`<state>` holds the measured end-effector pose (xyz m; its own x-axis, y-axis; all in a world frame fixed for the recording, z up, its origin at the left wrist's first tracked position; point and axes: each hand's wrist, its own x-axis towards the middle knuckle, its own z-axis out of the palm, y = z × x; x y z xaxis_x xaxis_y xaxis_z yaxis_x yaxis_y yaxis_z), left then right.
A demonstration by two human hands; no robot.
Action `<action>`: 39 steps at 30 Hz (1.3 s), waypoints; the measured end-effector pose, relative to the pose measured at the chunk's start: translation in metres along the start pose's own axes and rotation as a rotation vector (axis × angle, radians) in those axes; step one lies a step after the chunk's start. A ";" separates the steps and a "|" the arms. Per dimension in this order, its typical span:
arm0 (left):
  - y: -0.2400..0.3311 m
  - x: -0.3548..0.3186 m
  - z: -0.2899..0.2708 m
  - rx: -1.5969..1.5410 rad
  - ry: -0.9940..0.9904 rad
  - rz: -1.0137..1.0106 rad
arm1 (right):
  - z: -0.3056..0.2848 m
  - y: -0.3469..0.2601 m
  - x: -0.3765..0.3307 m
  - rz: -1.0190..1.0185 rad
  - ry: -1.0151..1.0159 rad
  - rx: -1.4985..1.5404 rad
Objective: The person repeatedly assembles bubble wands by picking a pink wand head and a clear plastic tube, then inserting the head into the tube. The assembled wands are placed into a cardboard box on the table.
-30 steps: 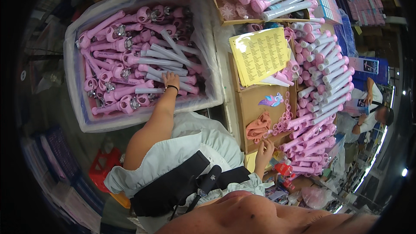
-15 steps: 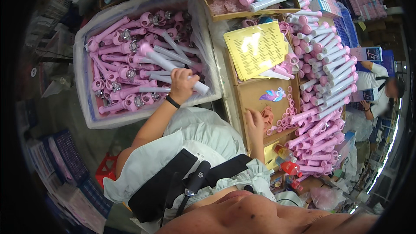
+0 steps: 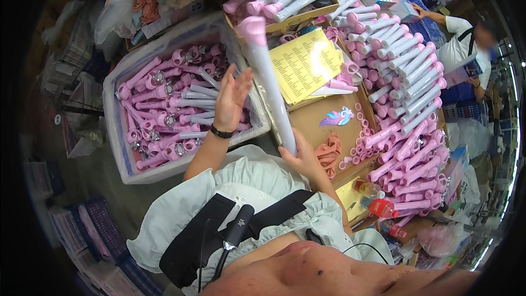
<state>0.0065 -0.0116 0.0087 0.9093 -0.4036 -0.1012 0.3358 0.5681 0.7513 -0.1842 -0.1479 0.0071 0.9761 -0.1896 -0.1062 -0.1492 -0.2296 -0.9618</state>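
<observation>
My right hand (image 3: pixel 303 158) grips the lower end of a long, pale grey tube with a pink flared cap (image 3: pixel 274 85), perhaps a toy wand part. The tube stands up at a slant, cap end away from me. Left of it, my left hand (image 3: pixel 233 98) is open with its fingers up, holding nothing, a black band on the wrist. It hovers over the right side of a plastic-lined bin (image 3: pixel 121 156) filled with pink handles (image 3: pixel 150 98) that carry clear gem-like pieces, plus several grey tubes (image 3: pixel 200 96).
A cardboard tray (image 3: pixel 307 118) holds a yellow printed sheet (image 3: pixel 307 66), a winged ornament (image 3: pixel 336 116), pink rings (image 3: pixel 359 134) and an orange cloth (image 3: pixel 329 151). Grey tubes with pink caps (image 3: pixel 419 87) and pink handles (image 3: pixel 411 172) are piled at right. Another person (image 3: pixel 466 46) stands beyond.
The grey tube has come up out of the bin, passing from my left hand to my right. My left hand has let go and opened; the view has shifted slightly.
</observation>
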 end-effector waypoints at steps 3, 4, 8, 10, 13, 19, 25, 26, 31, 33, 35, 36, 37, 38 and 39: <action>0.007 0.001 0.009 -0.328 -0.307 -0.196 | 0.000 0.013 -0.012 -0.015 -0.048 -0.054; 0.011 -0.002 0.012 -0.406 -0.279 -0.205 | 0.000 0.016 -0.016 0.022 -0.027 -0.066; 0.023 -0.020 0.029 -0.279 -0.338 -0.052 | -0.005 0.026 -0.028 0.154 0.046 -0.083; 0.028 -0.030 0.034 -0.100 -0.357 0.022 | -0.007 0.030 -0.033 0.224 0.079 -0.117; 0.034 -0.038 0.040 -0.034 -0.343 0.026 | -0.005 0.034 -0.037 0.196 0.110 -0.210; 0.031 -0.047 0.048 0.041 -0.340 0.046 | 0.015 0.044 -0.023 0.144 0.267 -0.392; 0.030 -0.060 0.050 0.416 -0.917 0.171 | 0.022 0.084 -0.004 -0.104 0.277 -0.341; 0.030 -0.061 0.052 0.447 -1.022 0.113 | 0.021 0.091 -0.002 -0.040 0.206 -0.294; 0.030 -0.064 0.063 0.546 -1.170 0.135 | 0.015 0.106 0.006 -0.104 0.126 -0.453; 0.032 -0.063 0.065 0.601 -1.194 0.145 | 0.014 0.106 0.007 -0.068 0.125 -0.416; 0.034 -0.063 0.066 0.588 -1.188 0.157 | 0.015 0.107 0.007 -0.101 0.118 -0.416; 0.034 -0.063 0.066 0.581 -1.195 0.165 | 0.015 0.107 0.007 -0.123 0.112 -0.433; 0.035 -0.063 0.067 0.568 -1.161 0.088 | 0.014 0.108 0.006 -0.145 0.106 -0.448; 0.035 -0.064 0.066 0.553 -1.127 0.010 | 0.012 0.109 0.006 -0.077 0.124 -0.376; 0.036 -0.064 0.065 0.536 -1.106 -0.052 | 0.008 0.109 0.004 -0.009 0.142 -0.304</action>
<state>-0.0559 -0.0123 0.0844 0.1124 -0.9556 0.2724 -0.0150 0.2725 0.9620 -0.1949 -0.1658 -0.1002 0.9489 -0.3128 -0.0411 -0.2020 -0.5023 -0.8408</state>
